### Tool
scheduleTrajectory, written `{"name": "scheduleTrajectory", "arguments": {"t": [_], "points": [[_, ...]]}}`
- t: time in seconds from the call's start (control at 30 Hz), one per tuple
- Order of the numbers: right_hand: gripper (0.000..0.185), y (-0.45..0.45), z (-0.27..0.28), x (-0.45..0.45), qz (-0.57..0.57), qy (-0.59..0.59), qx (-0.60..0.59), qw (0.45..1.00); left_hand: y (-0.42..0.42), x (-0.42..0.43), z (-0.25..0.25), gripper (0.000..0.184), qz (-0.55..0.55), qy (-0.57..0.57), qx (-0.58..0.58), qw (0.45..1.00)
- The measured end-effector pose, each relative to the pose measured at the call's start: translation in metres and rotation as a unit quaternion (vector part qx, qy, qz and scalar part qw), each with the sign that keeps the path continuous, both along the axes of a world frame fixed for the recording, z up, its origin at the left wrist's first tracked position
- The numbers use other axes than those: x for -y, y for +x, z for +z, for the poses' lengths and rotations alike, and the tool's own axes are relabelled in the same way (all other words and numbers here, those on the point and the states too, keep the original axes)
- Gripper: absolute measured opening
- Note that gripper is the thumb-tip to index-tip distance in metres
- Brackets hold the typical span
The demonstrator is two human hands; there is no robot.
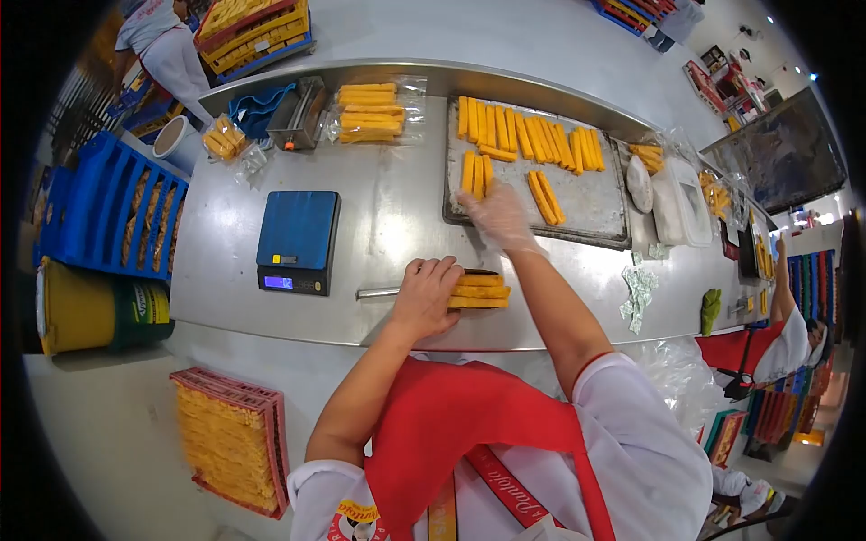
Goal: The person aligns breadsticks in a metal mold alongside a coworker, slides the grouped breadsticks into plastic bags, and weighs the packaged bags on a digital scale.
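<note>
My bare left hand [428,296] lies over the left ends of a few yellow sticks [480,292] at the table's near edge, its fingers together on them. A knife [377,292] passes beneath that hand, its blade partly showing behind the sticks. In a clear plastic glove, my right hand [501,216] reaches over the near left part of a dark metal tray [586,231], its fingertips around the lower ends of short yellow sticks [475,171]. More yellow sticks [528,135] stand in a row across the tray's far side, and a pair [546,197] lies nearer its middle.
A digital scale [297,231] is at the left of the steel table [379,207]. Bagged sticks [371,113] and a metal box [299,113] lie behind. A white container [681,203] stands right of the tray. Another person [778,347] is at the far right.
</note>
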State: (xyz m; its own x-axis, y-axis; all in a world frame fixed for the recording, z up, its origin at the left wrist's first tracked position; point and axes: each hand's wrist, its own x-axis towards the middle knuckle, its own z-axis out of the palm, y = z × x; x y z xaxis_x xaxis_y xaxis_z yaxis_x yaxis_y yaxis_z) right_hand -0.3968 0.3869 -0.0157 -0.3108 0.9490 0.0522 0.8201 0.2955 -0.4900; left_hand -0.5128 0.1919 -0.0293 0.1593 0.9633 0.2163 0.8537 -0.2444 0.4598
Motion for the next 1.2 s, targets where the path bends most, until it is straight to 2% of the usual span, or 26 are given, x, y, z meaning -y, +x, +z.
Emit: {"name": "scheduleTrajectory", "arguments": {"t": [0.07, 0.1, 0.17, 0.3, 0.37, 0.6, 0.77, 0.8, 0.87, 0.97, 1.0, 1.03, 1.07, 1.1, 1.13, 1.2], "points": [[0.056, -0.018, 0.003, 0.0, 0.031, 0.026, 0.113, 0.993, 0.0, -0.001, 0.001, 0.083, 0.002, -0.006, -0.004, 1.0], [0.056, -0.019, 0.001, -0.005, 0.031, 0.025, 0.111, 0.993, 0.0, -0.001, 0.0, 0.083, 0.003, -0.004, 0.001, 1.0], [0.046, -0.011, -0.003, -0.017, 0.021, 0.002, 0.177, 0.984, 0.001, 0.001, 0.0, 0.082, 0.007, -0.003, 0.007, 1.0], [0.048, 0.036, 0.006, -0.03, 0.082, 0.028, 0.178, 0.98, 0.003, 0.001, 0.001, 0.081, 0.022, -0.006, 0.002, 1.0], [0.052, 0.05, 0.001, -0.031, 0.117, 0.079, 0.109, 0.984, 0.004, 0.001, 0.0, 0.081, 0.025, -0.01, 0.002, 1.0], [0.054, 0.067, 0.003, -0.063, 0.153, 0.007, 0.111, 0.982, 0.005, 0.0, -0.003, 0.079, 0.021, 0.0, -0.007, 1.0], [0.049, 0.06, -0.014, -0.077, 0.253, 0.023, 0.16, 0.954, 0.004, -0.001, -0.004, 0.078, 0.017, 0.012, -0.005, 1.0], [0.049, 0.055, -0.006, -0.066, 0.255, 0.02, 0.158, 0.954, 0.004, -0.001, -0.004, 0.077, 0.017, 0.019, 0.001, 1.0], [0.048, 0.045, 0.025, -0.032, 0.169, 0.017, 0.096, 0.981, 0.004, -0.002, -0.002, 0.077, 0.02, 0.021, 0.008, 1.0], [0.052, 0.051, 0.009, -0.022, 0.209, 0.036, 0.136, 0.968, 0.006, 0.0, -0.001, 0.076, 0.021, 0.008, 0.017, 1.0], [0.051, 0.055, 0.015, -0.018, 0.174, -0.013, 0.084, 0.981, 0.006, 0.0, -0.002, 0.076, 0.021, 0.018, 0.012, 1.0], [0.051, 0.064, 0.01, -0.016, 0.175, -0.014, 0.084, 0.981, 0.005, -0.001, -0.002, 0.076, 0.02, 0.029, 0.006, 0.999], [0.05, 0.079, 0.002, -0.018, 0.155, -0.11, -0.034, 0.981, 0.005, -0.002, -0.002, 0.077, 0.018, 0.027, 0.013, 0.999], [0.05, 0.095, -0.001, -0.018, 0.131, -0.203, -0.151, 0.959, 0.005, -0.001, -0.002, 0.077, 0.018, 0.027, 0.013, 0.999], [0.05, 0.115, 0.001, -0.015, 0.131, -0.203, -0.151, 0.959, 0.005, -0.001, -0.003, 0.075, 0.019, 0.024, 0.013, 0.999], [0.048, 0.155, 0.005, 0.006, 0.204, -0.412, -0.31, 0.832, 0.004, -0.001, -0.004, 0.073, 0.021, 0.022, 0.015, 0.999]]}}
